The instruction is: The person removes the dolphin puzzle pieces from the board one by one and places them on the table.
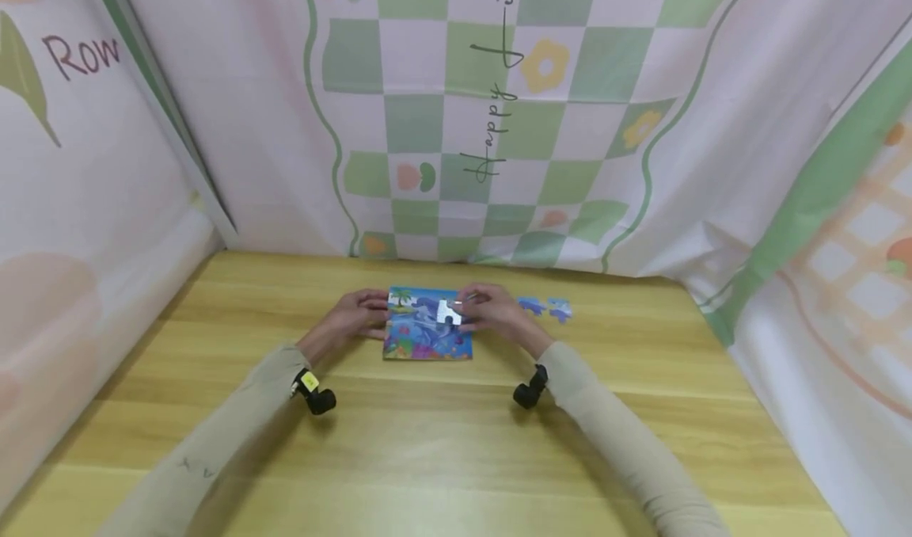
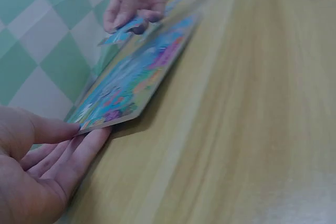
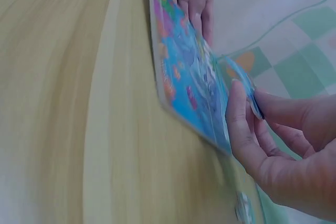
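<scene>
A jigsaw puzzle board (image 1: 423, 339) with a blue sea picture lies on the table between my hands. My left hand (image 1: 351, 313) is at its left edge; the left wrist view shows the thumb over the edge and fingers below it. Above the board's right part, my right hand (image 1: 495, 313) pinches a blue puzzle piece (image 3: 243, 80) between thumb and fingers. That piece is tilted in the right wrist view. A pale, puzzle-shaped patch (image 1: 449, 312) shows beside the right fingertips in the head view.
Loose blue puzzle pieces (image 1: 560, 309) lie on the wooden table (image 1: 427, 450), just right of my right hand. Behind the table's far edge hangs a green-and-white checked curtain (image 1: 413, 125). More printed cloth (image 1: 107, 204) closes off the left side.
</scene>
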`<state>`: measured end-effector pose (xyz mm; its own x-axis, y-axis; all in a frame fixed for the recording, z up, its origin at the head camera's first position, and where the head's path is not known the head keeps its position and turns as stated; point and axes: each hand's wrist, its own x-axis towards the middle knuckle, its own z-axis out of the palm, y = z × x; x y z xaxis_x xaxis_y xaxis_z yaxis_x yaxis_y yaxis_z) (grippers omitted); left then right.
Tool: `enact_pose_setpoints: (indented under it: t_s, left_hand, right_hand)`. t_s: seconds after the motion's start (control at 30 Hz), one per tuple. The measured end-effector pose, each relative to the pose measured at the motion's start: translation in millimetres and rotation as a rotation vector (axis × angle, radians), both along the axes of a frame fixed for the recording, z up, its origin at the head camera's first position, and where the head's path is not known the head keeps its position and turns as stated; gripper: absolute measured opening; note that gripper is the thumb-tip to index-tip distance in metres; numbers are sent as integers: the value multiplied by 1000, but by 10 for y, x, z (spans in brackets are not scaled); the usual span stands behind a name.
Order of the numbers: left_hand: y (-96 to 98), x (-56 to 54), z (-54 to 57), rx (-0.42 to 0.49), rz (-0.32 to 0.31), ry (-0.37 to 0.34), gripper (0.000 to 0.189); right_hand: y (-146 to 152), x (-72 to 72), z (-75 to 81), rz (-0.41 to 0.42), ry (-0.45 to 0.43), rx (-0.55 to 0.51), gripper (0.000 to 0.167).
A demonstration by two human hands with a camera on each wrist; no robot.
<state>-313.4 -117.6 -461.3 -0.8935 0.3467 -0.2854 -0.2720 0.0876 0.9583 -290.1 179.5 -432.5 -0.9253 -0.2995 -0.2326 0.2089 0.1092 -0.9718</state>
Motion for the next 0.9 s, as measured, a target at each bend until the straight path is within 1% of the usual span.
enact_pose_setpoints:
  t_s: [0.17, 0.27, 0.37, 0.47, 0.57, 0.63, 0.77, 0.9]
  left_hand:
    - [43, 41, 27, -21, 38, 33, 55]
    - [56, 37, 47, -38, 49, 30, 55]
    - [56, 12, 60, -56, 41, 24, 57]
    - [46, -10, 46, -60, 12, 26, 58]
    - [42, -14, 21, -47, -13, 30, 58]
    - [42, -12, 3, -33, -19, 28, 58]
    - [41, -8, -6, -25, -2, 16, 57]
    - [24, -6, -6, -50, 22, 6, 55]
  right_hand:
    - [166, 57, -3, -3, 35, 55, 31]
    - [243, 98, 14, -22, 28, 95, 31]
    - [325, 117, 21, -51, 10, 106, 31]
    - [427, 128, 26, -63, 10, 114, 31]
    - [538, 140, 34, -46, 15, 133, 31]
    - [612, 153, 46, -21, 19, 151, 31]
    - [711, 203, 67, 27, 34, 197, 32]
    - [727, 248, 44, 29, 69, 251, 28]
